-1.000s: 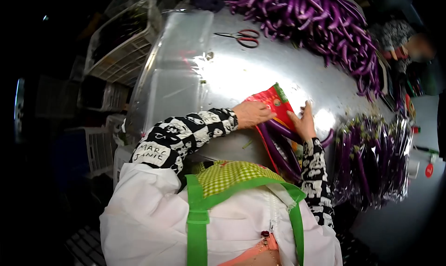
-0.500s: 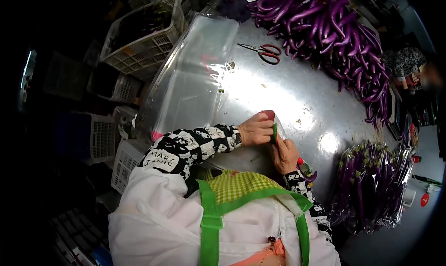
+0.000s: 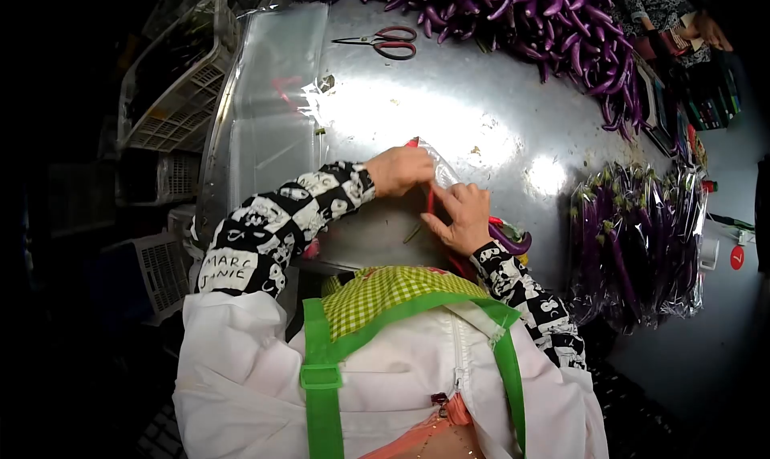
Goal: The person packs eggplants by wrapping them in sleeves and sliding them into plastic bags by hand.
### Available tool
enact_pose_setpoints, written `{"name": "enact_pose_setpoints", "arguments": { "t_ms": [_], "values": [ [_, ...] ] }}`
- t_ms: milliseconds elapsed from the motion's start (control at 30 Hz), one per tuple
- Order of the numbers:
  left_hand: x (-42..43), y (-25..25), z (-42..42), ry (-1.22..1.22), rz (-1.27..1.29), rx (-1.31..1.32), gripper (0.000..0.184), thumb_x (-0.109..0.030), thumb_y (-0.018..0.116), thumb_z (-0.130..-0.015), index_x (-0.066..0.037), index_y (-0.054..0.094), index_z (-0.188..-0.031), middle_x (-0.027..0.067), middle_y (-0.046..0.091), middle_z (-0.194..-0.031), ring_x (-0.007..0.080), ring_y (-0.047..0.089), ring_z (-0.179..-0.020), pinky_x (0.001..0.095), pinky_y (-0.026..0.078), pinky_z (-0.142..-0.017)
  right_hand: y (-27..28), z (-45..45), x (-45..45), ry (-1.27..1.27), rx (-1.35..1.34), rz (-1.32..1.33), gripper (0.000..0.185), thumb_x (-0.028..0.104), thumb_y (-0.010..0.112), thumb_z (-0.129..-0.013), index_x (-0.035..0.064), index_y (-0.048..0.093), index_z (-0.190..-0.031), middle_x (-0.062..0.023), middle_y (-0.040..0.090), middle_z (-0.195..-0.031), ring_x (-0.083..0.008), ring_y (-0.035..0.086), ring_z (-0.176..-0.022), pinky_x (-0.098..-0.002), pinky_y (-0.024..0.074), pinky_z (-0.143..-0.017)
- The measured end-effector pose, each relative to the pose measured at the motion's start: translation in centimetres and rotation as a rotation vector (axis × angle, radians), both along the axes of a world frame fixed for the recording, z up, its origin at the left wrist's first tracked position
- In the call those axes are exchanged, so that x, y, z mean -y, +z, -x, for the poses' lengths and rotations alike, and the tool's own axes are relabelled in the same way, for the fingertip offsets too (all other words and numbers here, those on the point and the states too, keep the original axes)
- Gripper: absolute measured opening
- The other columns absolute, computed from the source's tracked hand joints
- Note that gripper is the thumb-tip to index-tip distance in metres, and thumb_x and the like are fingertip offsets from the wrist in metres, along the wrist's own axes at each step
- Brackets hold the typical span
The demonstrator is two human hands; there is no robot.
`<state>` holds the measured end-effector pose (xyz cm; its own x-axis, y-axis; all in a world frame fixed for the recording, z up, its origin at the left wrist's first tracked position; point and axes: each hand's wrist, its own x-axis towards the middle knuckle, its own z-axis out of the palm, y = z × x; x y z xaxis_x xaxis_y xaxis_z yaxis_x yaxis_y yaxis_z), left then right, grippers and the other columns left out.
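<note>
My left hand [image 3: 401, 170] is closed on a clear plastic bag [image 3: 439, 165] that shows red at its edge. Close beside it, my right hand [image 3: 464, 217] pinches the same bag near its red strip, the thumb lower down. What lies inside the bag, if anything, is hidden by my hands. A curved purple eggplant [image 3: 511, 242] pokes out by my right wrist, with a bit of red next to it. Left of my hands lies a stack of flat clear bags [image 3: 273, 106]. Scissors [image 3: 389, 42] with red handles rest on the metal table [image 3: 385, 114].
Loose purple eggplants [image 3: 553, 26] are heaped at the back right. Bagged eggplants [image 3: 634, 242] stand at the right edge. White plastic crates [image 3: 180, 98] line the left side. Another person's hand [image 3: 710, 30] shows at the far upper right.
The camera view has shifted, so the table's contents sit further left and higher. Both hands stay at the bag; my left hand has turned and the green strip seen before is hidden.
</note>
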<state>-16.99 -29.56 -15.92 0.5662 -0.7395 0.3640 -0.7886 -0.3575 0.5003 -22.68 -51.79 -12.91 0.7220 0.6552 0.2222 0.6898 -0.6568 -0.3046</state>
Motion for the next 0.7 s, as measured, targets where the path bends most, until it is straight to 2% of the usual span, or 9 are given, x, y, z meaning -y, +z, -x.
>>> {"name": "enact_pose_setpoints", "arguments": {
  "t_ms": [67, 133, 200, 233, 367, 467, 533, 633, 700],
  "values": [
    [0.6, 0.1, -1.4, 0.019, -0.005, -0.045, 0.019, -0.005, 0.069, -0.072, -0.003, 0.06, -0.089, 0.0063, 0.065, -0.087, 0.0224, 0.064, -0.089, 0.0309, 0.052, -0.082, 0.2, -0.4, -0.6, -0.13, -0.052, -0.042, 0.06, 0.046, 0.074, -0.074, 0.0144, 0.06, -0.124, -0.0048, 0.053, -0.087, -0.0233, 0.048, -0.082, -0.0393, 0.0315, -0.075],
    [1.0, 0.5, -2.6, 0.157, 0.165, -0.788, 0.031, -0.008, 0.073, -0.078, 0.0, 0.062, -0.106, 0.0094, 0.069, -0.091, 0.0184, 0.066, -0.088, 0.0298, 0.052, -0.081, -0.3, -0.9, -0.8, -0.17, -0.106, -0.086, 0.053, 0.034, 0.074, -0.078, 0.0125, 0.059, -0.124, -0.0055, 0.053, -0.085, -0.0243, 0.049, -0.082, -0.0394, 0.0313, -0.075],
    [1.1, -0.5, -3.8, 0.207, 0.217, -0.979, 0.047, -0.014, 0.073, -0.082, -0.001, 0.056, -0.124, 0.0153, 0.07, -0.095, 0.018, 0.066, -0.089, 0.0306, 0.052, -0.082, -0.2, -1.2, -1.2, -0.278, -0.215, -0.216, 0.049, 0.02, 0.072, -0.078, 0.009, 0.059, -0.124, -0.0064, 0.053, -0.084, -0.0264, 0.049, -0.081, -0.0399, 0.0327, -0.074],
    [1.4, -1.3, -4.4, 0.223, 0.205, -0.93, 0.046, -0.015, 0.071, -0.082, -0.002, 0.056, -0.124, 0.0168, 0.069, -0.096, 0.0211, 0.067, -0.09, 0.0323, 0.052, -0.082, 0.2, -1.3, -1.0, -0.218, -0.215, -0.084, 0.051, 0.009, 0.067, -0.079, 0.0124, 0.056, -0.129, -0.0091, 0.055, -0.092, -0.0281, 0.051, -0.086, -0.0416, 0.0361, -0.078],
    [3.3, -1.9, -4.8, 0.36, 0.102, -0.75, 0.039, -0.015, 0.065, -0.083, -0.004, 0.056, -0.119, 0.0227, 0.066, -0.105, 0.0347, 0.065, -0.101, 0.0395, 0.052, -0.087, 0.5, -2.0, -1.1, -0.198, -0.126, 0.129, 0.057, 0.006, 0.063, -0.078, 0.0193, 0.052, -0.132, -0.0198, 0.052, -0.122, -0.0364, 0.051, -0.1, -0.0496, 0.0408, -0.085],
    [4.1, -2.9, -4.3, 0.531, 0.161, -0.601, 0.047, -0.01, 0.071, -0.077, -0.003, 0.053, -0.12, 0.0219, 0.062, -0.112, 0.0354, 0.062, -0.102, 0.0398, 0.051, -0.088, -1.1, -1.7, -1.5, -0.308, -0.149, 0.314, 0.057, 0.028, 0.062, -0.087, 0.0135, 0.044, -0.139, -0.0261, 0.04, -0.139, -0.041, 0.041, -0.121, -0.0588, 0.0385, -0.088],
    [5.0, -5.5, -4.0, 0.585, 0.176, -0.493, 0.044, -0.01, 0.072, -0.075, -0.002, 0.054, -0.115, 0.0182, 0.059, -0.105, 0.0341, 0.059, -0.096, 0.0401, 0.05, -0.084, 0.2, -1.6, -1.6, -0.276, -0.215, 0.337, 0.082, 0.047, 0.072, -0.078, 0.0146, 0.037, -0.144, -0.0245, 0.045, -0.13, -0.04, 0.043, -0.119, -0.0576, 0.0402, -0.087],
    [4.2, -2.1, -1.5, 0.687, 0.325, -0.368, 0.037, -0.01, 0.072, -0.074, -0.002, 0.057, -0.107, 0.0147, 0.055, -0.099, 0.0318, 0.056, -0.093, 0.0396, 0.048, -0.081, 0.4, -1.8, -1.7, -0.283, -0.259, 0.385, 0.087, 0.047, 0.075, -0.073, 0.0182, 0.035, -0.145, -0.0203, 0.05, -0.116, -0.0373, 0.051, -0.106, -0.0543, 0.0429, -0.082],
    [1.2, 0.0, 0.4, 0.685, 0.289, -0.044, 0.028, -0.014, 0.073, -0.072, -0.004, 0.059, -0.094, 0.0124, 0.053, -0.091, 0.0289, 0.054, -0.086, 0.0377, 0.044, -0.077, 0.0, -2.2, -1.5, -0.32, -0.283, 0.386, 0.089, 0.045, 0.077, -0.071, 0.0217, 0.035, -0.145, -0.017, 0.051, -0.103, -0.034, 0.055, -0.09, -0.0498, 0.0463, -0.074]
  ]
}}
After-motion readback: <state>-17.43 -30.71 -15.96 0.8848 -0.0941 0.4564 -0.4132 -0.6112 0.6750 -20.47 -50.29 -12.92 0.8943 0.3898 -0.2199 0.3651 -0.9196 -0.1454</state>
